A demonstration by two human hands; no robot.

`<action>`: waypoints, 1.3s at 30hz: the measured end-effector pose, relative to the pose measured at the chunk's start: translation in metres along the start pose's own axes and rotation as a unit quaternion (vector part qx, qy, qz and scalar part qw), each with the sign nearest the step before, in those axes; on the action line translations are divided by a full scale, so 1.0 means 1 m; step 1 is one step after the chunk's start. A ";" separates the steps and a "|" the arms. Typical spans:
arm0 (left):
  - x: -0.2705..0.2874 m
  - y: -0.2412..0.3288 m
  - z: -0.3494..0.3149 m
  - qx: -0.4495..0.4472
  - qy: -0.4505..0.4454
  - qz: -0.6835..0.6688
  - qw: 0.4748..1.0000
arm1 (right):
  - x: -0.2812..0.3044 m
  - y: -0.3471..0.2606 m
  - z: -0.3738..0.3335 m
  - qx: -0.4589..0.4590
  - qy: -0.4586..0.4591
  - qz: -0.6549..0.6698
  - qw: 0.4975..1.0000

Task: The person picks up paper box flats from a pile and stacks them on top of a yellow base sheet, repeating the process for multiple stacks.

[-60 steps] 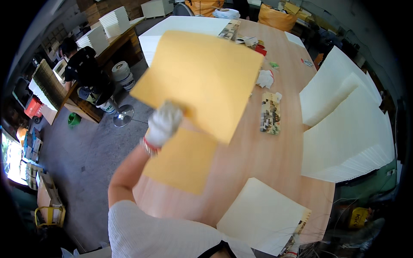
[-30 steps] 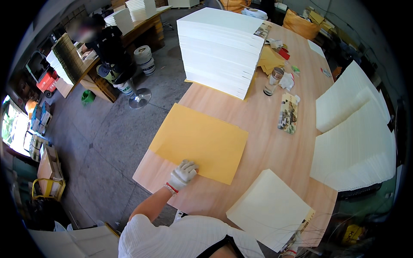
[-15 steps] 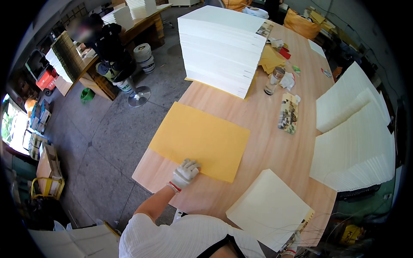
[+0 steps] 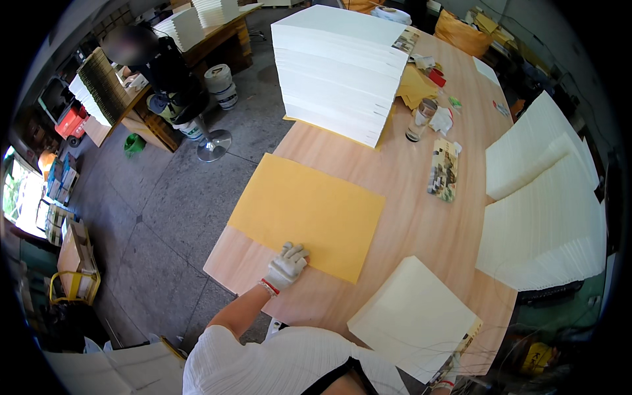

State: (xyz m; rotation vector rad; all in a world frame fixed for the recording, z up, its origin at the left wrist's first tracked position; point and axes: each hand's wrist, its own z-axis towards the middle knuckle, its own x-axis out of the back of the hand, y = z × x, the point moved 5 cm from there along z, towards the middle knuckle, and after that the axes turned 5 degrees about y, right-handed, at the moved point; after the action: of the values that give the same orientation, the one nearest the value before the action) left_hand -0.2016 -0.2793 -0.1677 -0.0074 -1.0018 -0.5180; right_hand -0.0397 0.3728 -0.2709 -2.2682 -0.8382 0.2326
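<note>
A flat sheet of yellow card or paper [image 4: 309, 217] lies on the wooden table in front of me. My left hand [image 4: 288, 264], in a white glove with a red-edged cuff, rests on its near edge with the fingers laid over it. Off to the right, near the table's front edge, sits a thick stack of cream-white sheets [image 4: 415, 316] with a printed strip along its right side. My right hand [image 4: 445, 384] is low at that side, by the stack's near right corner. Its fingers are mostly hidden.
A tall white paper stack [image 4: 339, 72] stands at the far side. More fanned white stacks [image 4: 543, 210] line the right edge. Between them are a glass tumbler [image 4: 420, 122], a printed booklet [image 4: 444, 170] and yellow scraps [image 4: 416, 85]. A co-worker [image 4: 172, 72] sits at another table, far left.
My left hand stays at the yellow sheet's near edge, and the stacks keep their places. At the far table, the co-worker's head has shifted slightly.
</note>
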 end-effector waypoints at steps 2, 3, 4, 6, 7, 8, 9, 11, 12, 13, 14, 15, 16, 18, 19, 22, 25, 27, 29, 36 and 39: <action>0.002 0.001 0.003 0.007 -0.028 -0.022 0.999 | -0.005 -0.002 -0.005 0.006 0.002 0.004 1.000; 0.001 0.001 0.002 0.010 -0.034 -0.028 0.999 | -0.003 -0.005 -0.002 0.009 -0.017 -0.007 1.000; 0.000 0.001 0.001 0.013 -0.041 -0.034 0.999 | 0.000 -0.006 -0.001 0.009 -0.036 -0.017 0.999; -0.001 0.000 -0.002 0.017 -0.048 -0.034 0.998 | -0.001 -0.009 0.000 0.010 -0.072 -0.024 0.997; -0.002 -0.001 -0.003 0.019 -0.048 -0.030 0.998 | -0.002 -0.012 0.000 0.010 -0.087 -0.023 0.996; -0.003 0.000 -0.004 0.020 -0.048 -0.027 0.998 | -0.001 -0.015 -0.003 0.007 -0.105 -0.020 0.994; -0.004 0.000 -0.004 0.022 -0.050 -0.022 0.998 | -0.001 -0.016 -0.003 0.003 -0.120 -0.014 0.993; -0.005 0.001 -0.003 0.025 -0.053 -0.016 0.998 | 0.012 -0.010 0.013 -0.006 -0.122 0.003 0.993; -0.008 0.000 -0.004 0.025 -0.050 -0.012 0.998 | 0.028 -0.001 0.035 -0.006 -0.110 0.007 0.994; -0.013 -0.002 -0.009 0.029 -0.046 -0.007 0.999 | 0.038 0.005 0.050 -0.005 -0.099 0.007 0.995; -0.014 -0.003 -0.012 0.031 -0.043 0.006 0.999 | 0.031 0.004 0.046 0.006 -0.086 -0.021 0.996; -0.012 -0.003 -0.012 0.038 -0.045 0.016 0.998 | 0.017 -0.001 0.029 0.017 -0.070 -0.048 0.996; -0.012 -0.003 -0.011 0.043 -0.046 0.022 0.998 | 0.004 -0.007 0.011 0.030 -0.052 -0.074 0.995; -0.005 0.001 -0.004 0.057 -0.042 0.036 0.997 | 0.000 -0.006 0.008 0.039 -0.023 -0.070 0.997; -0.001 0.002 0.001 0.063 -0.037 0.045 0.996 | 0.001 -0.006 0.008 0.043 -0.009 -0.068 0.997; -0.003 -0.004 0.000 0.074 -0.046 0.033 0.996 | 0.000 -0.011 0.003 0.024 -0.114 -0.069 0.991; -0.009 -0.009 0.001 0.058 -0.053 0.015 0.997 | -0.004 -0.007 -0.008 0.000 -0.072 0.000 0.997; -0.009 -0.009 0.001 0.049 -0.058 0.014 0.997 | -0.006 -0.014 -0.014 0.045 -0.084 -0.039 0.995; -0.008 -0.010 0.000 0.048 -0.068 0.018 0.996 | -0.006 -0.015 -0.013 0.062 -0.083 -0.040 0.994; 0.000 -0.008 0.002 0.043 -0.040 0.010 0.998 | 0.011 0.001 0.029 0.027 -0.112 0.015 0.993; -0.002 0.006 0.013 0.073 -0.027 -0.014 0.997 | 0.049 0.017 0.060 -0.011 -0.182 0.055 0.982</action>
State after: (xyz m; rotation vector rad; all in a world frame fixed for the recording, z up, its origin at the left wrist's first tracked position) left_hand -0.2101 -0.2703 -0.1608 0.1250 -1.0915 -0.4714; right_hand -0.0165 0.4271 -0.3230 -2.3318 -0.9002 0.7103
